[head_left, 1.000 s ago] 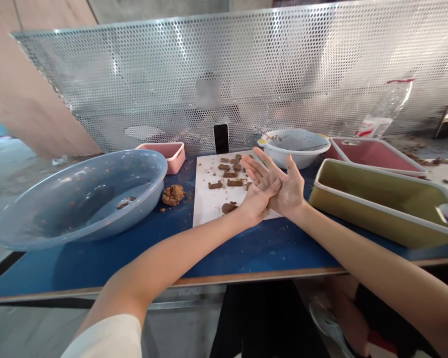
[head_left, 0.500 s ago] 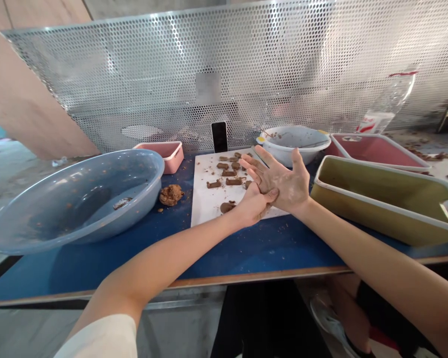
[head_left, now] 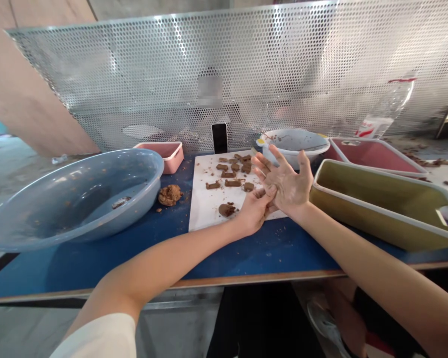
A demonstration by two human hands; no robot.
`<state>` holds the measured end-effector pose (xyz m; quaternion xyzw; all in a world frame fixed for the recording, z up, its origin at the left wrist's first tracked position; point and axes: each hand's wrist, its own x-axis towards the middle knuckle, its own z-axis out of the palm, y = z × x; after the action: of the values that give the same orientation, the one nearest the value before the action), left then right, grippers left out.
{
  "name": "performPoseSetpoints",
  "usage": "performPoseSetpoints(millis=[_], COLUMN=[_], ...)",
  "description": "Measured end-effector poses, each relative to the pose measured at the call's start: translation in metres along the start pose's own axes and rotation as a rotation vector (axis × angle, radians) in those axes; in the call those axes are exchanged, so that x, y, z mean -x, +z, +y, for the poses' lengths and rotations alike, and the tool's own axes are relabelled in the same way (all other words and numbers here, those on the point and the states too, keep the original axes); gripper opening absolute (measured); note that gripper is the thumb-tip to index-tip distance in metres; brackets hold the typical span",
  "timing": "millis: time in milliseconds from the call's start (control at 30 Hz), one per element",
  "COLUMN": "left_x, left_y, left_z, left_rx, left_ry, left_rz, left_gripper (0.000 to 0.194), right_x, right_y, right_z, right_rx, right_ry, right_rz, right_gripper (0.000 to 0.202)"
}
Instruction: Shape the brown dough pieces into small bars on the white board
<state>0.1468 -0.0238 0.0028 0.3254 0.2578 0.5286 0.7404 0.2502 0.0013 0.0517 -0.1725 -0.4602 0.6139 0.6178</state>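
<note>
My right hand point(head_left: 292, 185) is held palm up with its fingers spread, the palm smeared with pale clay. My left hand point(head_left: 256, 209) grips the edge of that palm, its thumb pressed against it and its other fingers partly hidden. Both hands are over the right part of a white board point(head_left: 205, 217). On the board lie several small brown clay pieces, among them a bar-shaped clay piece point(head_left: 233, 183). A rounded clay lump point(head_left: 226, 210) sits left of my left hand, with crumbs around it.
A large blue basin point(head_left: 142, 199) stands at the left, beside a rough clay ball point(head_left: 169, 195) and a small pink bin point(head_left: 173, 157). Behind the board a phone point(head_left: 220, 138) leans on a perforated metal screen point(head_left: 142, 74). A white basin point(head_left: 296, 156), pink bin point(head_left: 381, 156) and olive bin point(head_left: 373, 219) stand right.
My right hand has risen slightly and turned a little more upright. My left thumb has slid toward the near edge of the right palm, uncovering more clay pieces on the board.
</note>
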Motion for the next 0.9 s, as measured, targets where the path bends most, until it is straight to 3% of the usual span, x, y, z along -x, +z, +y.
performPoseSetpoints(millis=[167, 300, 433, 500, 567, 633, 767, 833, 900], left_x=[0.002, 0.0, 0.002, 0.007, 0.014, 0.022, 0.034, 0.037, 0.039], left_y=[0.0, 0.007, 0.007, 0.002, -0.003, -0.006, -0.007, -0.008, -0.01], left_z=[-0.004, 0.001, 0.005, 0.003, 0.0, -0.004, -0.007, -0.005, -0.001], left_rx=[-0.003, 0.029, 0.01, -0.039, -0.16, -0.256, -0.538, -0.784, -1.091], left_ry=[0.006, 0.026, 0.039, 0.026, -0.04, 0.007, 0.21, 0.387, 0.511], left_rz=[0.033, 0.077, 0.095, 0.034, -0.158, -0.297, -0.45, -0.475, -0.58], left_gripper=[0.056, 0.049, 0.048, 0.057, 0.072, 0.081, 0.073, 0.069, 0.066], right_x=[0.007, 0.015, 0.005, -0.012, -0.033, -0.052, -0.064, -0.058, -0.05], right_y=[0.014, 0.029, 0.033, 0.025, 0.01, -0.01, -0.045, -0.054, -0.06], right_z=[0.006, 0.013, 0.003, -0.012, -0.027, -0.033, -0.009, 0.01, 0.025], right_rx=[0.087, 0.133, 0.361, 0.418, 0.463, 0.593, 0.725, 0.798, 0.99], right_ry=[-0.061, -0.182, -0.17, -0.126, -0.194, -0.27, -0.349, -0.358, -0.351], right_rz=[0.0, 0.038, -0.108, -0.146, -0.132, -0.104, 0.136, 0.149, 0.049], right_gripper=[0.063, 0.052, 0.048, 0.044, 0.038, 0.031, 0.034, 0.038, 0.04])
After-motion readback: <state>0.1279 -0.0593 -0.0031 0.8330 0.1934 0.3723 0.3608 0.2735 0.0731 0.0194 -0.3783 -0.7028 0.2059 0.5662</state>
